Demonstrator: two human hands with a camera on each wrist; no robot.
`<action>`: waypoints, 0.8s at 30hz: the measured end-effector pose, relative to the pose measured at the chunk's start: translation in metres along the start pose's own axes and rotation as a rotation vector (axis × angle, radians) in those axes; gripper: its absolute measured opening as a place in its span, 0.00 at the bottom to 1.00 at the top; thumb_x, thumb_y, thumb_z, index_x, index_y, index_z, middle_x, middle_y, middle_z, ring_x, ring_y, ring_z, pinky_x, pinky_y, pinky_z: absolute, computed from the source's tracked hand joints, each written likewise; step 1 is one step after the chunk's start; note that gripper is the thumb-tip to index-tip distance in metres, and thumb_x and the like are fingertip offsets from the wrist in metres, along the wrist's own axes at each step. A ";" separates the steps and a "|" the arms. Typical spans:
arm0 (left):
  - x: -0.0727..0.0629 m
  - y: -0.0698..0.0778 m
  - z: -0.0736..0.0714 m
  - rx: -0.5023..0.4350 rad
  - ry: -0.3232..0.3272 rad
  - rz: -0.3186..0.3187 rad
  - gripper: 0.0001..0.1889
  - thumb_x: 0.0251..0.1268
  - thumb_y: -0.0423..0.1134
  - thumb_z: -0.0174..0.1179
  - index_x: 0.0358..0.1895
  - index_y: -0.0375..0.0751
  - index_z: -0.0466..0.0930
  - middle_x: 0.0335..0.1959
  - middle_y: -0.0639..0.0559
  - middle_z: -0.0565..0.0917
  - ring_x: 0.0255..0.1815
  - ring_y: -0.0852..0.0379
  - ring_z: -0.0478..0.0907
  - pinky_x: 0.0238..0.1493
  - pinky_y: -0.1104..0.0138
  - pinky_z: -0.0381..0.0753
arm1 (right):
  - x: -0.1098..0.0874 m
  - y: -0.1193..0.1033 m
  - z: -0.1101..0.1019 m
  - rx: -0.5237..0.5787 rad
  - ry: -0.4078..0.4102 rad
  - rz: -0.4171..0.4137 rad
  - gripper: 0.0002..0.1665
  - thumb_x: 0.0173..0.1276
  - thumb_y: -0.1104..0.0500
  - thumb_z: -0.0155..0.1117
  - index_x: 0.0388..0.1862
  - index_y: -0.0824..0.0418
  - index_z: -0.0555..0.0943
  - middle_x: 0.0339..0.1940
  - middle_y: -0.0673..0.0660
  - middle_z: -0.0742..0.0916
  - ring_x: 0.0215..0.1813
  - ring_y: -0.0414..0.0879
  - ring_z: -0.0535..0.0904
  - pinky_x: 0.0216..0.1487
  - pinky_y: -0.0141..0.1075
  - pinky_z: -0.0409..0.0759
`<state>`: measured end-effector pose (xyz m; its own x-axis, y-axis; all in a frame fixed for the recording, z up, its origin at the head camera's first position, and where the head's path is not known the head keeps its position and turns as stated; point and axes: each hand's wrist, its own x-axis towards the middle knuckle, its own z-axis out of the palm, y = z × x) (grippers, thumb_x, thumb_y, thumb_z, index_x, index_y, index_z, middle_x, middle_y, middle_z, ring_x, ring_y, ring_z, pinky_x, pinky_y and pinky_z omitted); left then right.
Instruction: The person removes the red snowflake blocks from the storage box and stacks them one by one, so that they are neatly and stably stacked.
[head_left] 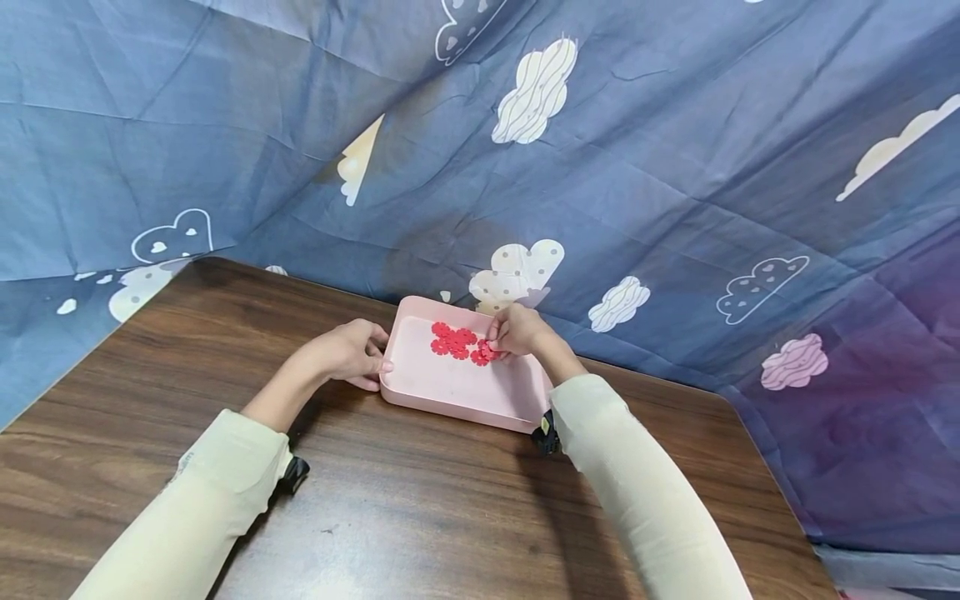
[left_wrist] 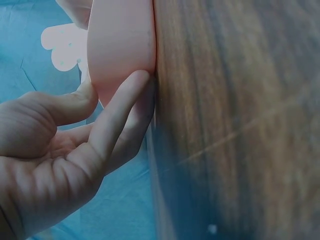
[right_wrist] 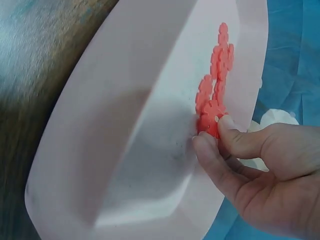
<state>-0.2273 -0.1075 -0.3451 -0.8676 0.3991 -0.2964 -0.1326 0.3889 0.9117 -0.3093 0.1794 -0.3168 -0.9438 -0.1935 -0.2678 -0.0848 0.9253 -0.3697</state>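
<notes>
A shallow pink tray lies on the wooden table. My left hand grips its left end, thumb over the rim and fingers against the outer wall, as the left wrist view shows on the tray wall. Inside the tray, several flat red flower-shaped discs lie overlapping near the far side. Over the tray's far right part, my right hand pinches a notched red disc between thumb and fingertips. That disc is at the near end of the cluster in the right wrist view; whether it touches the others I cannot tell.
The brown wooden table extends around the tray. Behind it hangs a blue cloth printed with clouds, close to the tray's far edge. Dark straps with small devices sit at both wrists.
</notes>
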 end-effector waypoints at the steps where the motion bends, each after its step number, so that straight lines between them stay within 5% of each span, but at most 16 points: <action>1: 0.000 0.000 0.000 -0.008 0.001 0.001 0.28 0.80 0.24 0.57 0.76 0.17 0.60 0.58 0.27 0.77 0.43 0.53 0.82 0.52 0.60 0.97 | -0.001 0.001 -0.002 0.001 0.000 0.000 0.04 0.71 0.71 0.71 0.37 0.67 0.83 0.30 0.58 0.86 0.32 0.48 0.92 0.41 0.41 0.97; 8: -0.002 -0.001 -0.001 -0.033 0.008 0.009 0.30 0.79 0.25 0.58 0.76 0.15 0.58 0.54 0.29 0.78 0.42 0.52 0.84 0.50 0.60 0.97 | -0.010 0.006 -0.016 0.058 0.000 0.001 0.04 0.71 0.74 0.69 0.38 0.69 0.82 0.45 0.65 0.88 0.32 0.49 0.93 0.42 0.42 0.97; 17: -0.003 -0.003 -0.004 -0.061 -0.022 0.030 0.30 0.79 0.25 0.58 0.76 0.16 0.57 0.53 0.30 0.79 0.46 0.50 0.84 0.52 0.59 0.97 | -0.022 0.022 -0.040 0.031 -0.017 0.019 0.05 0.72 0.70 0.72 0.39 0.66 0.83 0.25 0.59 0.90 0.31 0.50 0.93 0.41 0.42 0.97; 24: -0.002 -0.004 -0.004 -0.059 -0.025 0.029 0.29 0.79 0.25 0.58 0.75 0.16 0.59 0.51 0.32 0.78 0.44 0.52 0.83 0.51 0.61 0.97 | -0.036 0.045 -0.058 0.052 -0.047 0.064 0.04 0.77 0.67 0.69 0.43 0.68 0.82 0.30 0.60 0.91 0.28 0.42 0.90 0.39 0.37 0.97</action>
<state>-0.2268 -0.1131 -0.3469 -0.8592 0.4306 -0.2763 -0.1363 0.3280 0.9348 -0.2976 0.2470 -0.2726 -0.9305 -0.1509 -0.3336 -0.0068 0.9181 -0.3963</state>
